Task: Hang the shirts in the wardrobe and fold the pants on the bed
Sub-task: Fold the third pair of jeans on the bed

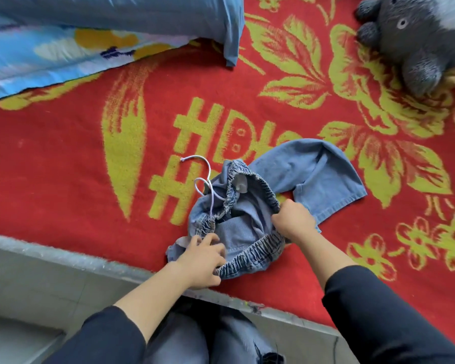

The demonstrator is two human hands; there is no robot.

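One pair of blue denim pants (286, 177), small, soft and crumpled, lying on the bed near its front edge; elastic waistband (250, 261) gathered and ruched, pulled open into a rough ring so the paler inside of the cloth shows; one leg spread flat toward the right with a stitched hem; pale drawstring cord (204, 177) looping out of the waistband and trailing left across the blanket.

One blanket (63, 158), red, coarse looped pile, woven with yellow-green leaves, flowers and large block characters; the legible part reads roughly "HD", the rest covered by the pants.

Left hand (204, 261): fingers (208, 239) curled over the near left part of the waistband, pinching the gathered denim.

Right hand (294, 219): closed in a fist on the right side of the waistband, fingers tucked under the cloth and gripping it.

Both forearms bare, dark sleeves (384, 311) pushed up.

One pillow (111, 19), blue-grey smooth fabric, top left; beneath it a light-blue printed quilt (37, 59) with yellow and white patches.

One plush toy (415, 40), grey, fuzzy, round eye, top right, well apart from the pants.

Grey bed edge (50, 248) along the lower left; person's knees in faded jeans (189, 337) below it.
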